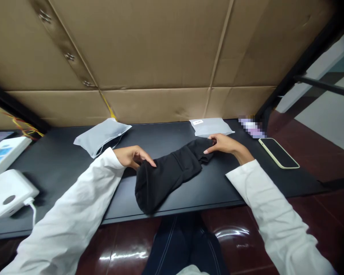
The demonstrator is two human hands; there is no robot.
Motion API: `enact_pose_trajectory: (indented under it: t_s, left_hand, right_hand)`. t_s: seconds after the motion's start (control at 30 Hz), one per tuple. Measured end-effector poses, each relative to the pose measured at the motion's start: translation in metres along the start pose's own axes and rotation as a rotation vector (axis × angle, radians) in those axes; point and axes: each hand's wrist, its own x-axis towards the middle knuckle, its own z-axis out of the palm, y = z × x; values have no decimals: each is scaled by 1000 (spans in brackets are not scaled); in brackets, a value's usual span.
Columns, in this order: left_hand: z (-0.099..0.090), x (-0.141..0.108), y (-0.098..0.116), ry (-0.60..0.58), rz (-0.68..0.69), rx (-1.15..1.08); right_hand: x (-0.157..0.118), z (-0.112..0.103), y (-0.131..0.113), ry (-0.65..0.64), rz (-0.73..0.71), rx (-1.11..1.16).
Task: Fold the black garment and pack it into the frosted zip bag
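A black cloth item point(172, 170), soft and folded lengthwise, stretches between my two hands over the dark table; its exact kind does not show. My left hand point(134, 156) pinches its wider left end, the thumb on top and the other fingers partly behind the cloth. At the narrower right end, my right hand point(222, 144) grips the fabric between thumb and fingers. The lower left corner of the cloth reaches the table's front edge.
Behind my left hand lies a frosted zip bag point(100, 133); a flatter frosted bag point(212, 127) with a label is at the back. A phone point(278, 152) lies at right, near a blurred purple item point(252, 128). At left are a white corded device point(11, 193) and a power strip point(8, 152). Cardboard point(160, 49) stands behind.
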Motion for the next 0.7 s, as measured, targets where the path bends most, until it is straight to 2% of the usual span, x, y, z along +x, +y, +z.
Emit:
enact_pose_trajectory:
  t_s: [0.07, 0.17, 0.23, 0.3, 0.37, 0.43, 0.47, 0.5, 0.57, 0.63, 0.7]
  left_hand:
    - [6, 7, 1, 32, 89, 40]
    - [18, 20, 9, 147, 269, 274]
    - [27, 29, 14, 204, 378, 447]
    - [36, 37, 16, 158, 447, 567]
    - [44, 42, 15, 95, 457, 666]
    - [50, 46, 12, 111, 424, 765]
    - [51, 47, 10, 147, 404, 813]
    - [52, 48, 9, 186, 389, 857]
    - [52, 49, 7, 245, 379, 922]
    - [51, 49, 6, 275, 413, 926]
    - [51, 50, 7, 314, 480, 842]
  right_hand:
    - [4, 7, 1, 22, -36, 121]
    - [12, 21, 0, 112, -29, 306]
    - [17, 33, -5, 264, -1, 366]
    - [18, 45, -15, 476, -22, 383]
    - [13, 56, -30, 669, -136, 353]
    - [5, 65, -45, 754, -334, 263]
    - [0, 69, -51, 731, -456, 194]
    - [-5, 71, -56, 641, -596, 116]
    - [-11, 74, -61, 368, -818, -38]
    - [-14, 74, -61, 130, -893, -136]
    - [-14, 72, -60, 40, -857, -146]
